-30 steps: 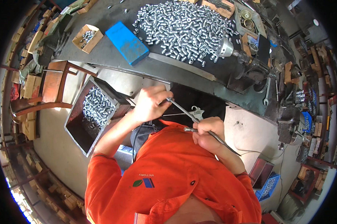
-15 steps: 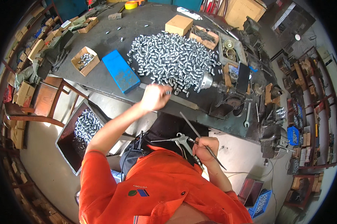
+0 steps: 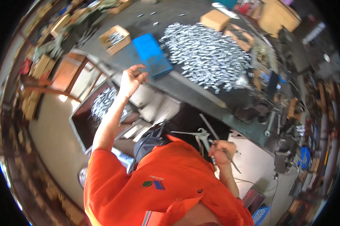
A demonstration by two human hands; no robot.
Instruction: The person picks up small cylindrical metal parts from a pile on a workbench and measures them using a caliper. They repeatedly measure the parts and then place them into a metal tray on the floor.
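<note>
Right hand (image 3: 222,151) has the metal rod (image 3: 209,125) clenched — hold it nice and steady, clear of the air gun (image 3: 204,135). Left hand (image 3: 130,83) looks empty, fingers parted near the blue box (image 3: 145,44); metal pieces (image 3: 205,54) sit heaped on the bench (image 3: 166,19).

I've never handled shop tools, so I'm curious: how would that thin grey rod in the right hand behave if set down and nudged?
The rod is probably stiff: it juts past both sides of the right hand without visible sagging. Its slim, seemingly round shape suggests it may roll. Its metallic look hints at some weight.
</note>
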